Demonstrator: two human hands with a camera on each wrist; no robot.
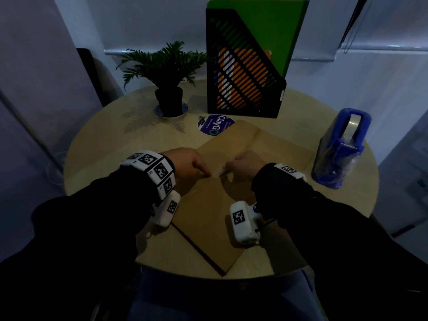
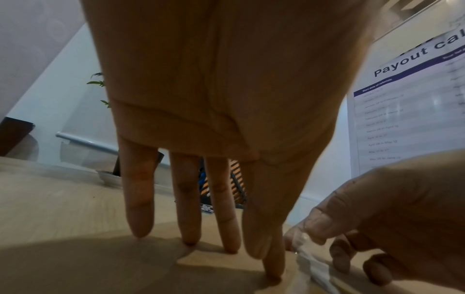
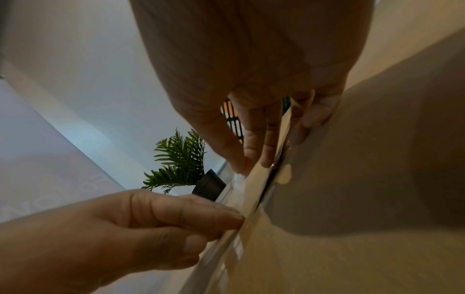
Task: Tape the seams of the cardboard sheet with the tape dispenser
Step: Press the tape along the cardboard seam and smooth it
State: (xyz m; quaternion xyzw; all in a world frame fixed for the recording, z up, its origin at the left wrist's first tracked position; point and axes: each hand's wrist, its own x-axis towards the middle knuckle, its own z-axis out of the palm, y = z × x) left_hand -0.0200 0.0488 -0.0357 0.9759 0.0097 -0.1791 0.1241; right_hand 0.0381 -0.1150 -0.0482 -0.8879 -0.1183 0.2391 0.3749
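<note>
A brown cardboard sheet [image 1: 208, 216] lies flat on the round table, with a fold seam running between my hands. My left hand [image 1: 203, 173] keeps its fingers straight, and the index fingertip [image 2: 274, 272] presses a strip of clear tape [image 1: 218, 172] onto the cardboard [image 2: 100, 268]. My right hand [image 1: 228, 169] pinches the strip's free end [image 3: 254, 191] between thumb and fingers and holds it slightly lifted off the sheet [image 3: 352, 218]. The blue tape dispenser [image 1: 342, 147] stands upright at the table's right edge, away from both hands.
A potted plant [image 1: 168, 89] on a saucer and a black file holder [image 1: 243, 72] with a green folder stand at the back of the table [image 1: 111, 140]. A round purple sticker [image 1: 214, 126] lies just beyond the cardboard. A printed calendar [image 2: 402, 109] hangs on the wall.
</note>
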